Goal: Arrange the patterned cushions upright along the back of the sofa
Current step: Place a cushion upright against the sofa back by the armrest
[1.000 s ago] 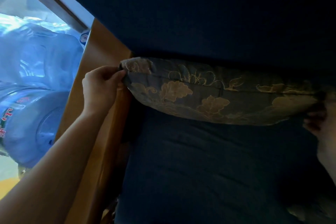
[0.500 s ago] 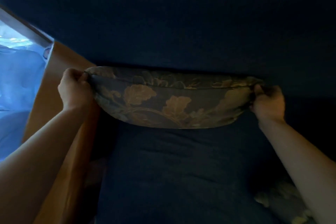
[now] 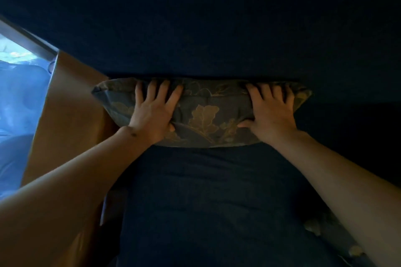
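Note:
A patterned cushion [image 3: 208,115], dark grey-blue with gold flowers, stands upright against the dark blue sofa back [image 3: 195,28], at the left end of the seat [image 3: 206,201]. My left hand [image 3: 154,112] lies flat on its left half, fingers spread over the top edge. My right hand [image 3: 271,110] presses its right half the same way, thumb on the front face. The scene is dim. Part of another patterned cushion [image 3: 325,230] shows at the lower right, behind my right forearm.
A brown wooden armrest [image 3: 69,115] borders the sofa on the left. Beyond it is a bright blue plastic-covered shape [image 3: 19,104] and a grey frame edge [image 3: 26,41].
Both hands let go of the cushion's corners and moved inward, now pressing flat on its top and front. The cushion sits further back against the sofa back.

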